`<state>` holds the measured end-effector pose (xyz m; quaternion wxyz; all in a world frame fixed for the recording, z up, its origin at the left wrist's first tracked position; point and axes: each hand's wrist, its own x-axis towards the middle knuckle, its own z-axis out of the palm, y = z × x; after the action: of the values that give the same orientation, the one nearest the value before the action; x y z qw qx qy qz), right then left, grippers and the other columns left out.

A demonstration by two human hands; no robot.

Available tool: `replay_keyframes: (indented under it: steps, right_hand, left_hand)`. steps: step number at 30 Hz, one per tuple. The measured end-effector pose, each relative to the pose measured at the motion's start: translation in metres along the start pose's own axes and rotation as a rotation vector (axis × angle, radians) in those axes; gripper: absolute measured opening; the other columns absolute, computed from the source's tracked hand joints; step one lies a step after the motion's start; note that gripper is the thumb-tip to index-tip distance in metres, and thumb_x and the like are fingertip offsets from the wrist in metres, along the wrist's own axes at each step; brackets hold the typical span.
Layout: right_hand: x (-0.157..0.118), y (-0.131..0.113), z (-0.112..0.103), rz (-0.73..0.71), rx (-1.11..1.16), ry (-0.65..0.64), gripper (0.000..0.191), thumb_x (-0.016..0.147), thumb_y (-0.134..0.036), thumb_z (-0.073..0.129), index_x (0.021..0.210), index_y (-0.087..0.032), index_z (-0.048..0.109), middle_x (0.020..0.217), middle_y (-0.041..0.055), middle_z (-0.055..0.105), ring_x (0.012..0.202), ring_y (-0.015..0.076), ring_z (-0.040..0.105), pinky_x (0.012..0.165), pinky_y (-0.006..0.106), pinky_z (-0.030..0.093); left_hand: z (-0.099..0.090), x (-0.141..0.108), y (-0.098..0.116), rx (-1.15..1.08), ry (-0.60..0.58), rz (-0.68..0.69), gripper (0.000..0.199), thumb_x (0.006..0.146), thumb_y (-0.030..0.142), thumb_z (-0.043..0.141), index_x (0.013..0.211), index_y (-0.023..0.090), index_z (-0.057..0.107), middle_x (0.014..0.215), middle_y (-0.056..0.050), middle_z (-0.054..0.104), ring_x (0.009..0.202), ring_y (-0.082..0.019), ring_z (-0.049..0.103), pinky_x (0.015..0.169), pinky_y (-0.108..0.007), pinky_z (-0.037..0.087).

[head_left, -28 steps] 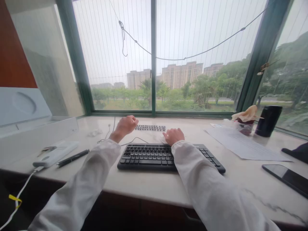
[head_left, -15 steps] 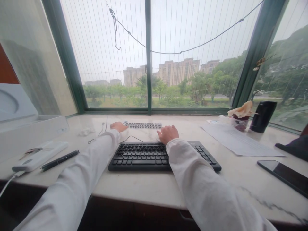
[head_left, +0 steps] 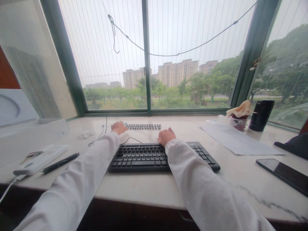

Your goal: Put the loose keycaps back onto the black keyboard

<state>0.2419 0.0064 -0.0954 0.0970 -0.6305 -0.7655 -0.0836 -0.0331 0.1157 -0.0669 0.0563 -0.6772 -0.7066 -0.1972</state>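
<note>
Several small keycaps (head_left: 144, 126) are lined up in rows on the white tabletop near the window. My left hand (head_left: 119, 127) lies at the left end of these rows, its fingers stretched out to the right on the table and touching or nearly touching the end caps. Just in front of the right end of the rows is my right hand (head_left: 166, 136), behind the keyboard, with its fingers curled in; whatever they hold is hidden. A black keyboard (head_left: 141, 163) lies below both hands, partly covered by my right sleeve. Its upper rows look partly bare of caps.
On the left are a white box (head_left: 48, 130), a white power bank (head_left: 39, 160) with keys on it, and a black pen (head_left: 60, 163). Paper sheets (head_left: 240, 139), a black cup (head_left: 261, 115) and a phone (head_left: 284, 175) lie to the right. A thin cable (head_left: 131, 138) runs behind the keyboard.
My right hand's fingers have curled in from a more spread pose, and the hand has shifted slightly left. My left hand stays almost in place. The view has moved slightly.
</note>
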Motion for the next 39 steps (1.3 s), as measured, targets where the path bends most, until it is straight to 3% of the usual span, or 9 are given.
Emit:
replay_keyframes:
  steps: [2, 5, 8, 11, 15, 20, 24, 30, 39]
  right_hand:
    - [0.002, 0.001, 0.001, 0.022, 0.026, -0.019, 0.023, 0.085, -0.030, 0.054, 0.089, -0.016, 0.072, 0.099, 0.0132, 0.071, 0.096, 0.0229, 0.062, 0.101, 0.040, 0.023]
    - [0.005, 0.002, 0.002, 0.072, 0.079, -0.063, 0.023, 0.081, -0.035, 0.060, 0.088, -0.017, 0.073, 0.098, 0.0129, 0.072, 0.096, 0.0242, 0.062, 0.096, 0.039, 0.029]
    - [0.005, 0.005, 0.002, 0.101, 0.118, -0.079, 0.022, 0.079, -0.036, 0.062, 0.088, -0.020, 0.074, 0.094, 0.0101, 0.073, 0.097, 0.0238, 0.062, 0.096, 0.038, 0.030]
    - [0.004, 0.008, -0.001, 0.152, 0.197, -0.015, 0.024, 0.082, -0.040, 0.059, 0.091, -0.024, 0.075, 0.097, 0.0069, 0.073, 0.102, 0.0234, 0.061, 0.097, 0.037, 0.031]
    - [0.006, 0.013, -0.007, 0.258, 0.593, 0.161, 0.033, 0.082, -0.048, 0.057, 0.095, -0.023, 0.074, 0.101, 0.0057, 0.072, 0.097, 0.0212, 0.062, 0.087, 0.031, 0.041]
    - [0.007, 0.008, -0.008, 0.136, 1.027, 0.244, 0.050, 0.073, -0.061, 0.062, 0.093, -0.016, 0.073, 0.086, 0.0072, 0.072, 0.077, 0.0186, 0.063, 0.070, 0.029, 0.046]
    - [0.004, -0.006, -0.004, 0.036, 1.027, 0.183, 0.048, 0.069, -0.060, 0.068, 0.086, -0.015, 0.072, 0.076, 0.0063, 0.069, 0.072, 0.0188, 0.061, 0.065, 0.030, 0.045]
    - [0.001, -0.015, 0.003, -0.156, 1.024, 0.219, 0.037, 0.069, -0.052, 0.071, 0.072, -0.017, 0.062, 0.091, 0.0069, 0.068, 0.083, 0.0193, 0.062, 0.076, 0.032, 0.048]
    - [-0.007, -0.020, -0.002, -0.191, 1.082, 0.177, 0.038, 0.065, -0.041, 0.075, 0.085, -0.020, 0.050, 0.077, 0.0014, 0.067, 0.073, 0.0170, 0.063, 0.068, 0.031, 0.050]
  left_hand:
    - [-0.008, -0.007, 0.011, -0.003, 0.018, 0.041, 0.040, 0.065, 0.052, 0.070, 0.090, 0.020, 0.070, 0.092, -0.011, 0.071, 0.090, -0.029, 0.062, 0.074, -0.036, 0.045]
    - [-0.025, -0.029, 0.033, -0.097, 0.138, 0.269, 0.036, 0.072, 0.053, 0.065, 0.095, 0.026, 0.069, 0.087, -0.002, 0.071, 0.079, -0.021, 0.063, 0.069, -0.031, 0.045]
    - [-0.041, -0.060, 0.056, -0.188, 0.296, 0.472, 0.035, 0.075, 0.054, 0.063, 0.098, 0.026, 0.067, 0.086, 0.001, 0.070, 0.076, -0.018, 0.063, 0.064, -0.028, 0.042]
    - [-0.048, -0.087, 0.071, -0.221, 0.363, 0.566, 0.030, 0.077, 0.048, 0.063, 0.097, 0.025, 0.066, 0.085, 0.002, 0.069, 0.073, -0.016, 0.062, 0.061, -0.027, 0.039]
    - [-0.044, -0.103, 0.073, -0.204, 0.337, 0.617, 0.028, 0.075, 0.043, 0.067, 0.096, 0.024, 0.066, 0.085, 0.001, 0.069, 0.071, -0.016, 0.062, 0.058, -0.027, 0.036]
    - [-0.035, -0.105, 0.064, -0.182, 0.260, 0.683, 0.030, 0.075, 0.043, 0.065, 0.096, 0.022, 0.068, 0.085, -0.001, 0.070, 0.072, -0.018, 0.063, 0.058, -0.027, 0.037]
    - [-0.032, -0.107, 0.064, -0.195, 0.252, 0.719, 0.029, 0.075, 0.043, 0.065, 0.093, 0.021, 0.069, 0.082, -0.002, 0.070, 0.072, -0.019, 0.064, 0.059, -0.027, 0.039]
    - [-0.030, -0.113, 0.067, -0.187, 0.263, 0.766, 0.020, 0.074, 0.036, 0.066, 0.089, 0.023, 0.071, 0.080, -0.001, 0.070, 0.073, -0.021, 0.065, 0.063, -0.030, 0.043]
    - [-0.033, -0.121, 0.069, -0.189, 0.228, 0.856, 0.020, 0.075, 0.031, 0.065, 0.092, 0.024, 0.072, 0.087, -0.002, 0.072, 0.075, -0.019, 0.065, 0.062, -0.027, 0.041]
